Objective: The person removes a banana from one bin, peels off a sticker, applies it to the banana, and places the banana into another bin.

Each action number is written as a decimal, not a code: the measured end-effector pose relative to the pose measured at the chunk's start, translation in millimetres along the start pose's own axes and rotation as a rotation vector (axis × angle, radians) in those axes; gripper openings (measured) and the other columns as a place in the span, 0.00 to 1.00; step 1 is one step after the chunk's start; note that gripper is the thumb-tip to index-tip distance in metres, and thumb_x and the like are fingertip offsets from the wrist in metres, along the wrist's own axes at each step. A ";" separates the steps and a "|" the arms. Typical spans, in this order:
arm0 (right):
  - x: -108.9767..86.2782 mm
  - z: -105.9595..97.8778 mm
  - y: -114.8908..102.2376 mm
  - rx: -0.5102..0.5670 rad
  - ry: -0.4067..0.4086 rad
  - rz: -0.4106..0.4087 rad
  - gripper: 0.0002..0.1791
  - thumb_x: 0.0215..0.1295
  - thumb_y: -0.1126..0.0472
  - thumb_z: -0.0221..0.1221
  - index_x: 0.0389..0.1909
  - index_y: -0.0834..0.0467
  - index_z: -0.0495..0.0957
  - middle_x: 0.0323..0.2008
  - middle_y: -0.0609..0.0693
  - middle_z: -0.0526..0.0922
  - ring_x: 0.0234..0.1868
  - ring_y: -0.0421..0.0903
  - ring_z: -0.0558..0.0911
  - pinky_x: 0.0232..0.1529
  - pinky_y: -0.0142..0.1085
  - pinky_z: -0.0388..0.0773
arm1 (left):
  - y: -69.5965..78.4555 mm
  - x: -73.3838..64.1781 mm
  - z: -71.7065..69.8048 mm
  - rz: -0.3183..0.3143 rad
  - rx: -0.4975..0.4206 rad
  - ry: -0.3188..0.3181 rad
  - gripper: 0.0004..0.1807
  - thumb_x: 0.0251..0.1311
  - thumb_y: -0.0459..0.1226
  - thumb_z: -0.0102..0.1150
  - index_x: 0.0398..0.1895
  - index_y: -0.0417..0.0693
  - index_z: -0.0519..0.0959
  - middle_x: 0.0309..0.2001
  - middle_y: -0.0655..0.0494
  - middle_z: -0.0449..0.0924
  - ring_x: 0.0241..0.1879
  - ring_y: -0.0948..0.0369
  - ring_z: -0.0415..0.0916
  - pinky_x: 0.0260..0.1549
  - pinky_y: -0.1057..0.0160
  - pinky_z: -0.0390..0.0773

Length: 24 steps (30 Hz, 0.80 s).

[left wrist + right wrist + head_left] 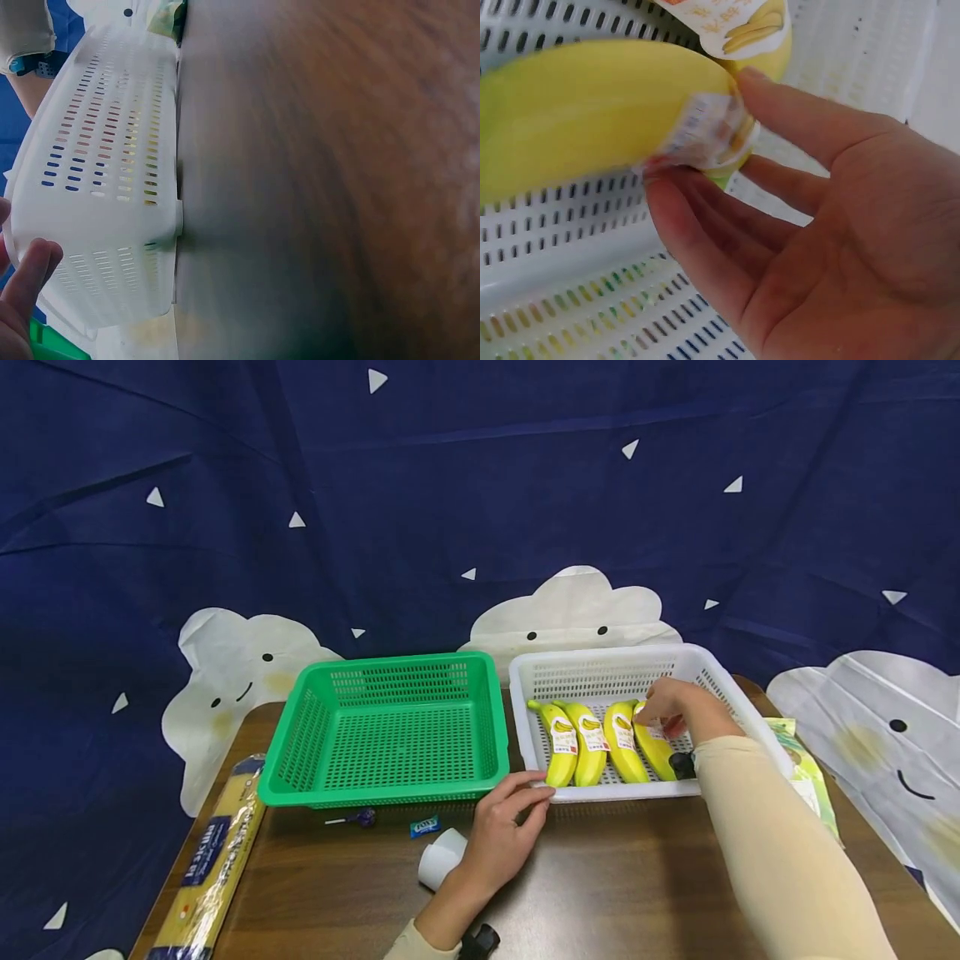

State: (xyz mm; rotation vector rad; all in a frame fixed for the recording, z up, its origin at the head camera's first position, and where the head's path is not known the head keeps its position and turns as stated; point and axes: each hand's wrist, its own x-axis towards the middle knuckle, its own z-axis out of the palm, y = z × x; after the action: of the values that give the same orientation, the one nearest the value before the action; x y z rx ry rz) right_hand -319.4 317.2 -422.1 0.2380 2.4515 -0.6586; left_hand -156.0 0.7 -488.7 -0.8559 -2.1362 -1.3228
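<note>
Several yellow bananas [561, 758] with white labels lie side by side in a white perforated basket [600, 793]. My right hand [678, 702] reaches into that basket and grips the rightmost banana [654, 750] near its labelled end. In the right wrist view, the thumb lies on one side of this banana [592, 112] and the fingers curl against the other; another labelled banana [769, 49] lies behind it. My left hand [504, 827] holds the basket's front left corner, with fingertips on the rim and against the outer wall [82, 217].
Left of the white basket stands a green basket [405, 747]. In front of it lie a lollipop [365, 817], a small blue packet [425, 826] and a white roll [442, 857]. A long pack of spaghetti [217, 852] lies along the left edge, a green-white bag [806, 768] at the right.
</note>
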 end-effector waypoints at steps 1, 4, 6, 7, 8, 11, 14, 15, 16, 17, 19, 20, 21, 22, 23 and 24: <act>-1.4 0.9 -0.3 0.000 -0.001 0.002 0.32 0.62 0.57 0.61 0.58 0.74 0.65 0.42 0.66 0.74 0.37 0.55 0.81 0.39 0.43 0.81 | 0.3 -0.3 0.2 -0.005 -0.002 -0.001 0.08 0.59 0.32 0.63 0.40 0.47 0.86 0.50 0.58 0.78 0.51 0.65 0.76 0.49 0.69 0.73; -5.1 1.8 0.4 0.022 -0.010 0.009 0.31 0.63 0.58 0.61 0.58 0.76 0.64 0.42 0.67 0.74 0.36 0.56 0.82 0.40 0.43 0.81 | 1.4 -1.0 1.6 -0.009 0.001 0.000 0.08 0.59 0.32 0.64 0.40 0.47 0.86 0.50 0.58 0.78 0.51 0.65 0.75 0.49 0.69 0.73; -7.0 2.1 -0.7 0.037 -0.022 -0.002 0.34 0.63 0.59 0.60 0.61 0.78 0.59 0.44 0.69 0.75 0.37 0.56 0.82 0.39 0.43 0.81 | 1.5 -0.8 1.4 -0.006 0.004 0.003 0.08 0.58 0.31 0.64 0.40 0.47 0.86 0.50 0.58 0.78 0.52 0.65 0.75 0.49 0.68 0.73; -7.9 1.7 -1.2 0.043 -0.030 -0.009 0.34 0.64 0.60 0.59 0.61 0.78 0.59 0.44 0.69 0.75 0.37 0.56 0.82 0.40 0.44 0.81 | 1.6 -0.7 1.1 -0.007 0.006 0.001 0.08 0.58 0.31 0.64 0.40 0.47 0.86 0.51 0.58 0.78 0.52 0.65 0.75 0.50 0.68 0.73; -8.5 0.9 -1.1 0.047 -0.039 -0.012 0.33 0.64 0.59 0.59 0.61 0.78 0.60 0.43 0.69 0.75 0.37 0.56 0.82 0.40 0.44 0.81 | 1.6 -0.6 1.1 -0.007 0.007 0.001 0.09 0.58 0.31 0.64 0.41 0.47 0.86 0.51 0.58 0.78 0.52 0.65 0.75 0.50 0.68 0.73; -10.4 -1.9 -0.6 0.037 -0.050 -0.005 0.32 0.65 0.56 0.57 0.60 0.75 0.62 0.42 0.67 0.76 0.39 0.57 0.81 0.40 0.44 0.81 | 1.8 -1.0 2.0 -0.015 0.008 -0.014 0.10 0.58 0.31 0.63 0.42 0.47 0.85 0.53 0.58 0.77 0.53 0.65 0.74 0.51 0.68 0.72; -11.5 -6.5 -1.6 0.031 -0.027 -0.008 0.33 0.67 0.52 0.55 0.61 0.73 0.62 0.47 0.67 0.74 0.45 0.61 0.78 0.41 0.47 0.80 | 0.7 -0.9 -0.6 -0.035 0.026 -0.042 0.11 0.58 0.31 0.63 0.44 0.48 0.84 0.55 0.61 0.76 0.55 0.66 0.72 0.52 0.68 0.71; -12.9 -8.4 -2.6 0.028 -0.010 -0.019 0.35 0.67 0.50 0.54 0.63 0.73 0.60 0.49 0.68 0.72 0.47 0.62 0.76 0.41 0.47 0.79 | 0.5 -0.4 -2.2 -0.039 0.036 -0.051 0.11 0.58 0.32 0.63 0.45 0.48 0.84 0.55 0.61 0.75 0.55 0.67 0.72 0.52 0.68 0.71; -14.8 -11.0 -3.1 0.030 0.008 -0.030 0.37 0.68 0.49 0.54 0.65 0.73 0.58 0.53 0.70 0.69 0.49 0.64 0.74 0.41 0.48 0.79 | 0.6 0.3 -3.8 -0.043 0.047 -0.061 0.12 0.58 0.32 0.63 0.45 0.48 0.84 0.56 0.62 0.74 0.56 0.67 0.72 0.52 0.68 0.71; -17.2 -13.9 -3.5 0.029 0.034 -0.052 0.39 0.68 0.49 0.53 0.67 0.74 0.54 0.56 0.71 0.67 0.51 0.65 0.72 0.41 0.49 0.79 | 0.6 1.1 -5.3 -0.043 0.060 -0.071 0.12 0.58 0.32 0.63 0.46 0.48 0.83 0.57 0.61 0.74 0.56 0.66 0.72 0.52 0.68 0.71; -23.2 -19.7 -6.0 0.013 0.096 -0.103 0.41 0.68 0.49 0.52 0.68 0.75 0.51 0.61 0.73 0.61 0.53 0.67 0.70 0.40 0.50 0.79 | 1.3 2.7 -9.2 -0.044 0.079 -0.098 0.13 0.59 0.33 0.63 0.48 0.48 0.83 0.58 0.60 0.74 0.55 0.66 0.72 0.51 0.68 0.72; -26.8 -22.2 -7.6 -0.003 0.129 -0.134 0.41 0.69 0.48 0.52 0.68 0.75 0.50 0.61 0.74 0.59 0.53 0.67 0.70 0.39 0.49 0.79 | 1.8 3.4 -11.4 -0.045 0.088 -0.111 0.13 0.60 0.34 0.62 0.48 0.48 0.83 0.58 0.60 0.73 0.54 0.66 0.73 0.50 0.69 0.73; -31.0 -24.0 -9.5 -0.020 0.164 -0.170 0.41 0.69 0.48 0.52 0.68 0.75 0.51 0.62 0.74 0.59 0.53 0.67 0.71 0.38 0.49 0.79 | 2.3 3.8 -14.2 -0.044 0.092 -0.126 0.13 0.61 0.35 0.61 0.49 0.48 0.82 0.59 0.59 0.73 0.53 0.66 0.74 0.48 0.70 0.74; -35.0 -24.6 -11.7 -0.040 0.198 -0.213 0.40 0.69 0.47 0.52 0.68 0.74 0.53 0.61 0.74 0.60 0.53 0.67 0.71 0.38 0.49 0.79 | 2.6 3.9 -17.2 -0.042 0.095 -0.137 0.14 0.61 0.36 0.61 0.50 0.47 0.82 0.59 0.59 0.73 0.51 0.65 0.76 0.46 0.70 0.75; -39.0 -23.7 -14.6 -0.062 0.235 -0.267 0.39 0.69 0.46 0.52 0.67 0.73 0.56 0.61 0.74 0.63 0.52 0.66 0.73 0.39 0.49 0.78 | 2.8 3.6 -20.8 -0.042 0.100 -0.145 0.15 0.62 0.37 0.61 0.51 0.47 0.81 0.60 0.59 0.72 0.49 0.65 0.77 0.44 0.71 0.75; -44.5 -21.4 -18.2 -0.075 0.268 -0.314 0.38 0.69 0.46 0.53 0.67 0.71 0.58 0.60 0.74 0.65 0.52 0.66 0.73 0.41 0.50 0.78 | 3.3 3.5 -25.3 -0.040 0.101 -0.151 0.15 0.62 0.36 0.60 0.52 0.47 0.81 0.60 0.58 0.73 0.46 0.65 0.78 0.42 0.71 0.76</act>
State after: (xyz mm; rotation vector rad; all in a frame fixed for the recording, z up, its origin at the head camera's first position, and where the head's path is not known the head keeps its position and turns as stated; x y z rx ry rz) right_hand -299.4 311.5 -373.8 -0.0984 2.7965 -0.7011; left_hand -154.2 -20.2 -473.8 -0.9013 -2.3258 -1.1913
